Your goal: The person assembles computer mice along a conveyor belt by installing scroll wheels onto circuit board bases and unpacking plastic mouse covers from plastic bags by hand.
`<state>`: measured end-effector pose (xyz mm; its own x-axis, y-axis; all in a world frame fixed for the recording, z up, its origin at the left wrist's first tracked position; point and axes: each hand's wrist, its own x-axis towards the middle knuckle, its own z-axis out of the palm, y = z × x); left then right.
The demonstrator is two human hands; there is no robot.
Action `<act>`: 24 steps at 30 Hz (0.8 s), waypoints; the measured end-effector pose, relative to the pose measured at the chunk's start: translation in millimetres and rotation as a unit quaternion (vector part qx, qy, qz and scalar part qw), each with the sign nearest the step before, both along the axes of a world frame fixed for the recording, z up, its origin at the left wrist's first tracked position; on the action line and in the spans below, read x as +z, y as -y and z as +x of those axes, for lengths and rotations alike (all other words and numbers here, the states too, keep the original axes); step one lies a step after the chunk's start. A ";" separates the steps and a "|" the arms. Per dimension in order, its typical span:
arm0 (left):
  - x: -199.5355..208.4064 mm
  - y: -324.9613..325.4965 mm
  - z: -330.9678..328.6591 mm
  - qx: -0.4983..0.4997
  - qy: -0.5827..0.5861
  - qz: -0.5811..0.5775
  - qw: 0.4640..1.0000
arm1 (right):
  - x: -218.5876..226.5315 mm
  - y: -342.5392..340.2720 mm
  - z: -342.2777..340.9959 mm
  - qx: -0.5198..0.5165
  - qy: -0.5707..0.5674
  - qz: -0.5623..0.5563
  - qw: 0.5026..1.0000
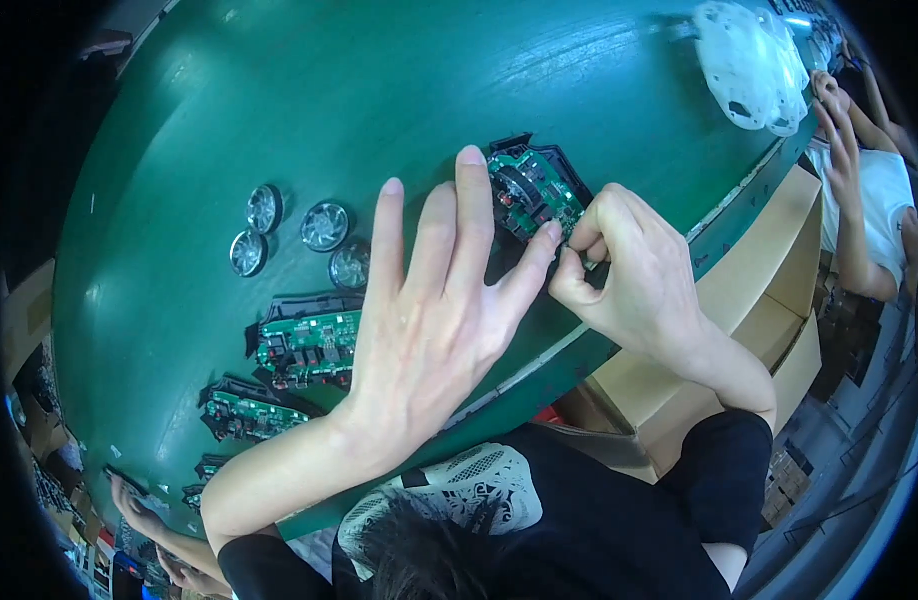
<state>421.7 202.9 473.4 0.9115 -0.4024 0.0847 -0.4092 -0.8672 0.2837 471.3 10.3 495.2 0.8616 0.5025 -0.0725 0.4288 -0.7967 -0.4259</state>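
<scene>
A green circuit board in a black plastic housing [539,185], with a dark wheel on it, lies on the green table in front of me. My left hand [424,270] reaches over the table with its fingers stretched and spread. Its index finger lies along the board's left edge, and the thumb tip touches the board's near edge. My right hand [634,270] is closed in a pinch at the near right corner of the same board. Whatever its fingertips hold is too small and hidden to name.
More boards in black housings [309,335] line the table's near left, partly behind my left arm. Several clear-centred wheels [325,227] lie beyond them. White plastic bags [744,70] sit at the far right. An open cardboard box [719,360] stands beside the table edge. Other people's hands [844,150] show right and lower left.
</scene>
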 end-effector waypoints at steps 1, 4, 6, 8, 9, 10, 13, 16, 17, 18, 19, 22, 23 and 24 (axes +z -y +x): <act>0.4 0.2 0.9 -0.001 0.001 -0.001 1.000 | 5.9 0.8 1.9 -0.001 0.001 -0.001 1.000; 5.7 3.7 9.5 0.001 -0.018 -0.003 1.000 | 23.5 15.5 16.1 -0.039 -0.138 0.033 0.989; 6.1 7.2 13.6 -0.008 -0.014 -0.007 1.000 | 28.5 28.1 19.8 -0.049 -0.183 0.096 0.977; 7.7 8.8 16.7 -0.007 -0.015 -0.009 1.000 | 35.0 26.9 30.6 -0.078 -0.237 0.098 0.963; 9.3 9.1 17.8 -0.006 -0.013 -0.011 1.000 | 37.0 26.6 36.8 -0.107 -0.288 0.100 0.946; 11.4 9.3 18.3 -0.007 -0.010 -0.012 1.000 | 30.4 30.0 40.7 -0.079 -0.267 0.111 0.954; 1.4 -0.8 3.9 -0.020 0.001 -0.006 1.000 | 29.1 14.5 37.1 -0.126 -0.361 0.065 0.922; 7.4 -2.5 2.8 -0.029 -0.014 -0.013 0.999 | 33.1 13.0 47.0 -0.074 -0.346 0.052 0.934; 7.3 -2.5 1.4 -0.033 0.006 -0.018 0.999 | 37.3 11.5 50.3 -0.053 -0.363 0.022 0.930; 7.3 -2.4 0.1 -0.022 -0.002 -0.035 0.999 | 37.1 12.0 52.4 -0.035 -0.347 0.011 0.937; 8.7 -2.8 0.1 -0.011 -0.011 -0.051 0.999 | 43.3 9.8 52.3 -0.037 -0.326 -0.021 0.944; 26.8 -14.7 -1.4 -0.033 -0.031 -0.062 0.997 | 39.9 22.8 29.4 -0.053 -0.245 0.056 0.966; 34.6 -19.5 -3.5 -0.051 -0.056 -0.070 0.995 | 43.4 24.8 21.3 -0.051 -0.192 0.054 0.979; 42.3 -24.4 -8.7 -0.041 -0.063 -0.096 0.993 | 39.1 27.9 11.0 -0.032 -0.071 0.049 0.996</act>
<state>413.0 227.3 515.8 0.8848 -0.4629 0.0534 -0.4264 -0.7580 0.4935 482.3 -17.7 534.3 0.8762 0.4583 -0.1493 0.3088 -0.7715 -0.5562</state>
